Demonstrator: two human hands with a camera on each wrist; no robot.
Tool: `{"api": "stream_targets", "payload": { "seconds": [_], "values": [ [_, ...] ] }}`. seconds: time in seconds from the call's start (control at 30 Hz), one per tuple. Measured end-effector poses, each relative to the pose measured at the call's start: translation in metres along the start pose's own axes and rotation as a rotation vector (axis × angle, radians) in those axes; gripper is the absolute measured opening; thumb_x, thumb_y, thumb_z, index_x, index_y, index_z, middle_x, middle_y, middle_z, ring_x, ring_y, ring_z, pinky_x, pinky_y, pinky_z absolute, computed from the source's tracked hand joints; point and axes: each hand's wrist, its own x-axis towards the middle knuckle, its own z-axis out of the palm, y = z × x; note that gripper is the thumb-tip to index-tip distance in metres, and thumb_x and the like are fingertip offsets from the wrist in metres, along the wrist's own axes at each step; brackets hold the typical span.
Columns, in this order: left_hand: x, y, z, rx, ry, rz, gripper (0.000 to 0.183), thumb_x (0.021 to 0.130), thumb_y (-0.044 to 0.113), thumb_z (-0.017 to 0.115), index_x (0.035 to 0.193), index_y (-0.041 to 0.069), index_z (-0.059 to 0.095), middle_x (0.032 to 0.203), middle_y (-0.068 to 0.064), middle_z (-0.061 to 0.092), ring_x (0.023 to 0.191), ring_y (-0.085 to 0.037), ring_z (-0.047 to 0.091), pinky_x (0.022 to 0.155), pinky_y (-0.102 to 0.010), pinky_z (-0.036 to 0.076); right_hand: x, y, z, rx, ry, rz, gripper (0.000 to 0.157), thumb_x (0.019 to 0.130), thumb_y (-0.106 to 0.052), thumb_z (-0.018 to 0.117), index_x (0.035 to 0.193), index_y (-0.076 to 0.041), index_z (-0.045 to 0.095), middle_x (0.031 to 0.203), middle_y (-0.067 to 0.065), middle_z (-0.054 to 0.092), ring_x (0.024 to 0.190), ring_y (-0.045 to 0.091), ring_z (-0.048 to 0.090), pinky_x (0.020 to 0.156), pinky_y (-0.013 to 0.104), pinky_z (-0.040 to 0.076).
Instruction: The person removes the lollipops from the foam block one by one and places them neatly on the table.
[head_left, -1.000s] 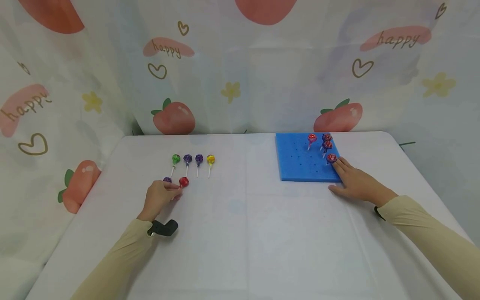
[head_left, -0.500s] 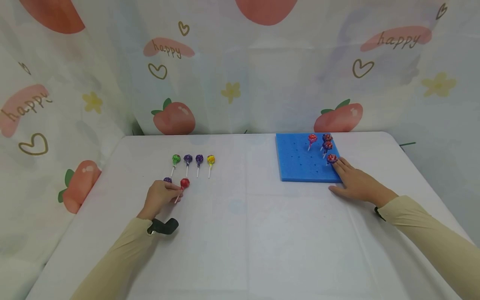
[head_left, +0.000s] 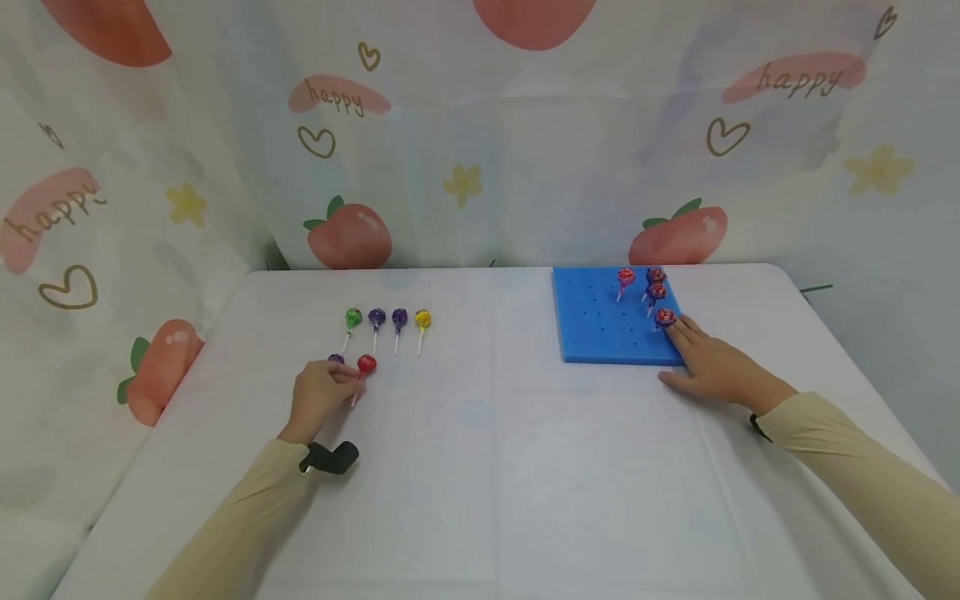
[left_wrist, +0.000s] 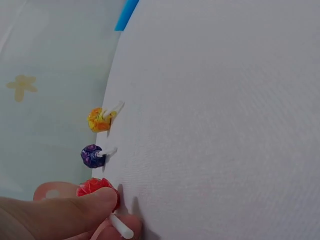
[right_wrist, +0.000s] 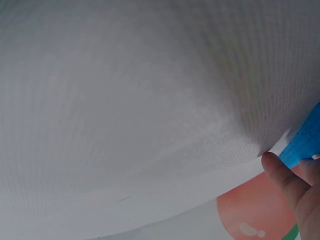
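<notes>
My left hand (head_left: 318, 396) pinches a red lollipop (head_left: 367, 363) between thumb and fingers, its white stick pointing down toward me. In the left wrist view the thumb presses on the red wrapper (left_wrist: 97, 187). A purple lollipop (head_left: 336, 359) lies just behind that hand, partly hidden by it. At the right, my right hand (head_left: 712, 367) rests with spread, straight fingers at the right edge of a blue foam board (head_left: 600, 333) with small holes. Several lollipops stand upright in the board, the nearest a red-and-purple one (head_left: 664, 317) right by the fingertips.
Behind the left hand a row lies on the white table (head_left: 480, 467): a green lollipop (head_left: 353, 317), two purple lollipops (head_left: 377, 317) and a yellow lollipop (head_left: 423, 319). A patterned curtain (head_left: 525, 167) hangs along the table's back edge and left side.
The red lollipop has turned slightly in my left fingers, and its stick now shows below them. My right hand and the board have stayed in place.
</notes>
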Motion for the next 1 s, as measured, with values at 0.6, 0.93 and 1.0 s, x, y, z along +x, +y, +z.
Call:
{"api": "stream_targets", "payload": {
  "seconds": [0.6,0.93,1.0],
  "values": [
    [0.0023,-0.0008,-0.0062,-0.049,-0.104,-0.096,0.030,0.087,0.019,0.065,0.106,-0.004,0.068,0.104,-0.020,0.067,0.079,-0.017,0.057,0.061,-0.020,0.044,-0.0014,-0.0018,-0.0022,-0.005,0.018,-0.014,0.083,0.088,-0.041,0.058,0.139,0.017,0.026,0.147,0.037,0.021,0.137,0.052,0.018,0.105,0.062,0.028],
    [0.0020,0.0001,-0.0039,-0.114,-0.052,-0.064,0.028,0.084,0.012,0.069,0.106,-0.005,0.067,0.095,-0.019,0.071,0.065,-0.006,0.061,0.057,-0.018,0.048,-0.0017,-0.0022,-0.0024,0.000,0.015,-0.012,0.083,0.088,-0.041,0.058,0.139,0.017,0.025,0.147,0.037,0.021,0.137,0.051,0.018,0.105,0.062,0.027],
    [0.0019,0.0002,-0.0029,-0.078,-0.018,-0.052,0.027,0.083,0.013,0.070,0.105,-0.003,0.067,0.093,-0.018,0.071,0.066,-0.009,0.062,0.056,-0.019,0.046,-0.0018,-0.0022,-0.0022,0.000,0.015,-0.011,0.083,0.088,-0.041,0.058,0.139,0.017,0.025,0.147,0.037,0.020,0.137,0.051,0.018,0.105,0.063,0.027]
  ]
}}
